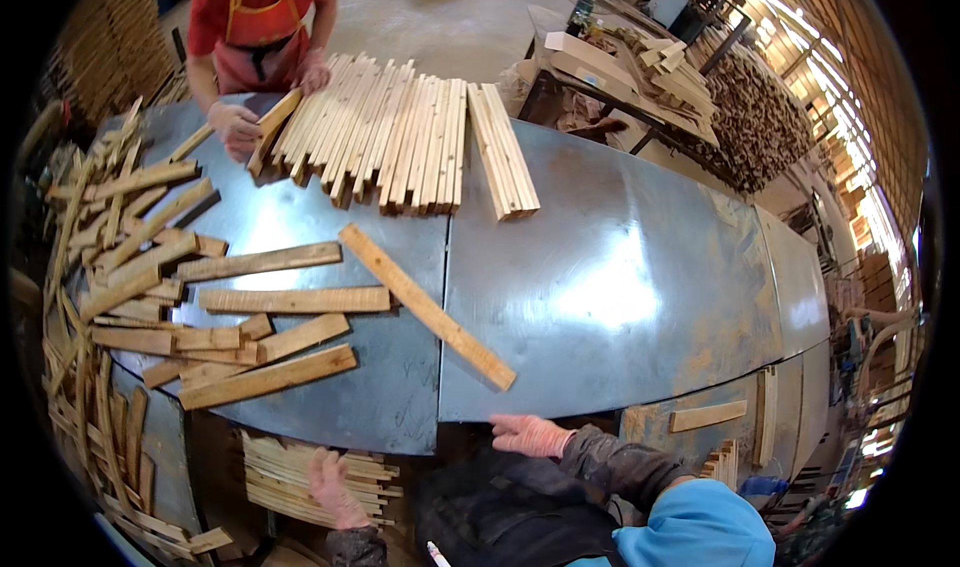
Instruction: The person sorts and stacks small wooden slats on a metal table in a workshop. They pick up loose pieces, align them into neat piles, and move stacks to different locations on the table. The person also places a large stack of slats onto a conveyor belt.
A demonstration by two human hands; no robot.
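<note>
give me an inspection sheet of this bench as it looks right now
surface: grey metal table, shiny, with a seam down the middle; right half bare.
job's things: stack of thin wood slats below the table's near edge; long plank lying diagonally across the seam.
clutter: loose planks and scrap strips spread over the left side; neat row of slats at the far edge.
hands: left hand resting on the slat stack; right hand at the table's near edge, holding nothing.
cables: nothing seen.
surroundings: co-worker in a red top handling the far row; piled timber behind the table on the right.
</note>
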